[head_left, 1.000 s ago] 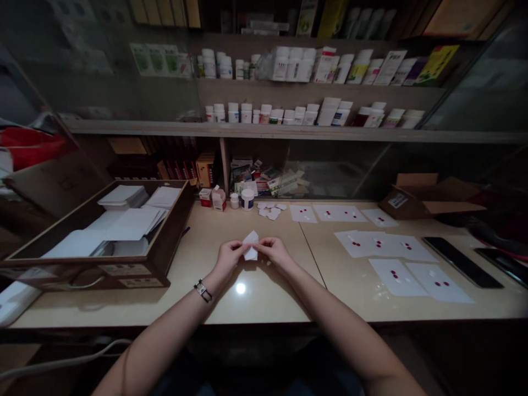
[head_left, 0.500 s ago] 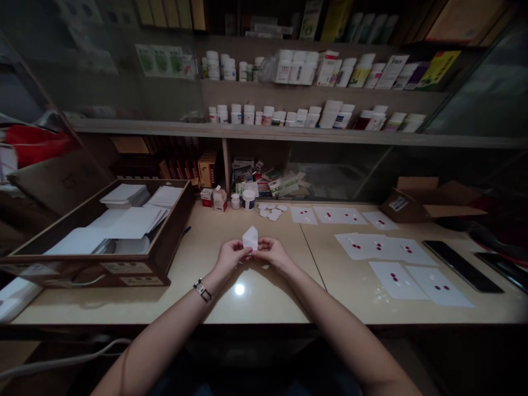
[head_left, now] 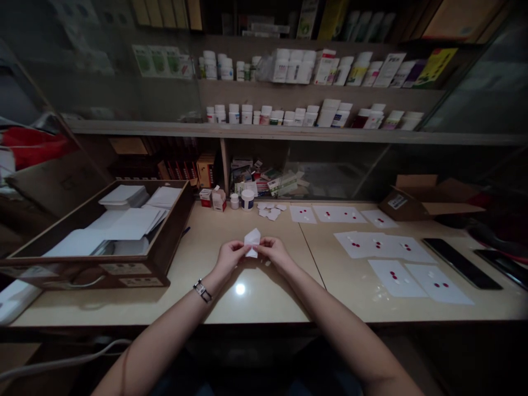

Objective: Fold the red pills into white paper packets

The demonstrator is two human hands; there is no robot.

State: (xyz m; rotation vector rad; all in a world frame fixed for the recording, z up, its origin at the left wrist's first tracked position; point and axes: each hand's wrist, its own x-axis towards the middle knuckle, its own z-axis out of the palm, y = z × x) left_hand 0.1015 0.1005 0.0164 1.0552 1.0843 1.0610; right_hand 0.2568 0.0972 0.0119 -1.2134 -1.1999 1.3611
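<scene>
A small folded white paper [head_left: 252,238] is held up just above the table in front of me. My left hand [head_left: 231,257] pinches its left side, and my right hand [head_left: 275,253] pinches its right side, with both thumbs facing me. The paper has a pointed top edge; whether anything is inside it is hidden. Small white bits [head_left: 267,263] lie on the table beneath my hands. To the right, several flat paper sheets [head_left: 447,291] each carry red and white pills [head_left: 394,275]. Behind my hands lie small folded white packets [head_left: 270,211].
A wooden drawer [head_left: 159,247] with stacked white paper stands at the left. At the back are a white jar [head_left: 247,200], a smaller bottle [head_left: 234,201] and small boxes [head_left: 219,199]. An open cardboard box [head_left: 406,206] and a phone [head_left: 462,264] sit right. Shelves [head_left: 289,131] hold many bottles.
My thumbs have shifted on the folded paper, and its lower part now shows below them. My hands stay in about the same place. The view has moved very slightly.
</scene>
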